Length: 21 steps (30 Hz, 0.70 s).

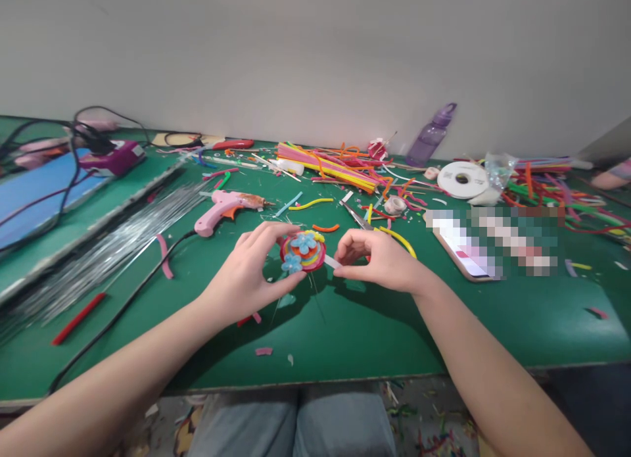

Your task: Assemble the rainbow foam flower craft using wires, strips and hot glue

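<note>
My left hand (249, 267) grips a round pipe-cleaner disc (303, 251), a red, yellow and orange coil with two blue flowers on its face, held just above the green table (355, 325). My right hand (377, 260) pinches a short white strip (332, 262) that touches the disc's right edge. A yellow pipe cleaner (401, 240) curves behind the right hand. Scissors (355, 215) lie just beyond the hands.
A pink glue gun (224, 208) lies to the back left with its black cord running to the front edge. Silver wires (108, 253) fan out on the left. Piles of coloured pipe cleaners (330, 164), a tape roll (462, 179), a purple bottle (431, 138) and a phone (466, 250) lie behind and right.
</note>
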### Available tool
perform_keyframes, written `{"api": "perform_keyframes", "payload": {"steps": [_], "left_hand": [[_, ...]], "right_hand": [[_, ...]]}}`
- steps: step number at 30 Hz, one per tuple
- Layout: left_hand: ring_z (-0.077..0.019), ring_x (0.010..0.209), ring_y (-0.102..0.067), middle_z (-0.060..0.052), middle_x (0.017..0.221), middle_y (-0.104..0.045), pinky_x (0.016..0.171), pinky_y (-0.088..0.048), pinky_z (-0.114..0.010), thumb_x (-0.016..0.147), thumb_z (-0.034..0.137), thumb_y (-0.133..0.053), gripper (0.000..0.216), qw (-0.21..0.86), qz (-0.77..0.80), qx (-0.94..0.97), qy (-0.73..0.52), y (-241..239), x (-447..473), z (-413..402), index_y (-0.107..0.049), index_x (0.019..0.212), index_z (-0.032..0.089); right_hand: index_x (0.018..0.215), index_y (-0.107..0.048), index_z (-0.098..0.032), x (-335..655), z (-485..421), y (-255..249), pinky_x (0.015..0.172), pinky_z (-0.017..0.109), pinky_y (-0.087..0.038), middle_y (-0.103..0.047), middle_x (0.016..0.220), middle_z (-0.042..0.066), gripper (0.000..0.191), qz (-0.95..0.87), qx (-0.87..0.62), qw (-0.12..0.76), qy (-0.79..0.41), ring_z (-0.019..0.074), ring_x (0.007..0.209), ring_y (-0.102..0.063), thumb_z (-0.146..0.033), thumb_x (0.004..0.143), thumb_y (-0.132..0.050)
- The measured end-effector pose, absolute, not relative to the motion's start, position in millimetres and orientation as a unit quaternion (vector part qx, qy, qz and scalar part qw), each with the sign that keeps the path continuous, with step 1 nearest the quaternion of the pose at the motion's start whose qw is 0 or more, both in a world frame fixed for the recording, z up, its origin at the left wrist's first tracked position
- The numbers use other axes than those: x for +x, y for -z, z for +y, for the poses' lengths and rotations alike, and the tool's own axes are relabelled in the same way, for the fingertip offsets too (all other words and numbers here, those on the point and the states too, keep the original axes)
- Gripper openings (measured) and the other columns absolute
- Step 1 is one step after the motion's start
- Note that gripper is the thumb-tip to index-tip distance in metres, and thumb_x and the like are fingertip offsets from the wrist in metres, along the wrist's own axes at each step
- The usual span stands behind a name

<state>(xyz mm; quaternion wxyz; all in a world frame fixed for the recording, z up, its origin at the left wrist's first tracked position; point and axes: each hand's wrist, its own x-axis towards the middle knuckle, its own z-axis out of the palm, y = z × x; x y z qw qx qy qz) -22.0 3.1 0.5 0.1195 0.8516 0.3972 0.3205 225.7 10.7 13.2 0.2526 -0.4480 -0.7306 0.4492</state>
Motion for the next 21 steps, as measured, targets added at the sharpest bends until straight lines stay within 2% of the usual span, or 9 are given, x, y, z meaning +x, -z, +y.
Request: {"api": "perform_keyframes", "payload": {"steps": [6,13,21], "left_hand": [[-0.0236,0.112,-0.055,-0.008,0.119,-0.058,0.093,-0.046,-0.039,0.083,0.033,-0.061,0.045,0.12,0.397,0.852,-0.319,-1.4,-22.8,1.2,-0.044,0.122,0.022],[-0.0239,0.113,-0.055,-0.008,0.119,-0.058,0.093,-0.046,-0.04,0.083,0.034,-0.061,0.044,0.12,0.397,0.852,-0.32,-0.9,-23.0,2.2,-0.044,0.122,0.022],[-0.0223,0.11,-0.057,-0.007,0.116,-0.06,0.095,-0.046,-0.039,0.084,0.033,-0.06,0.042,0.117,0.401,0.848,-0.325,-3.0,-22.5,0.0,-0.045,0.122,0.02]], "right_hand": [[0.083,-0.063,-0.019,226.3,11.9,-11.4,0.075,0.031,-0.054,-0.069,0.084,0.003,0.018,-0.762,-0.441,0.244,-0.407,0.0148,0.077,-0.066,-0.033,0.074,-0.072],[0.084,-0.065,-0.018,223.5,10.4,-16.8,0.069,0.028,-0.052,-0.071,0.081,0.003,0.025,-0.755,-0.452,0.26,-0.398,0.0147,0.073,-0.066,-0.042,0.075,-0.071],[0.079,-0.066,-0.02,222.5,9.8,-17.6,0.064,0.025,-0.051,-0.07,0.072,0.001,0.017,-0.751,-0.457,0.293,-0.375,0.0129,0.067,-0.066,-0.035,0.083,-0.062]]}}
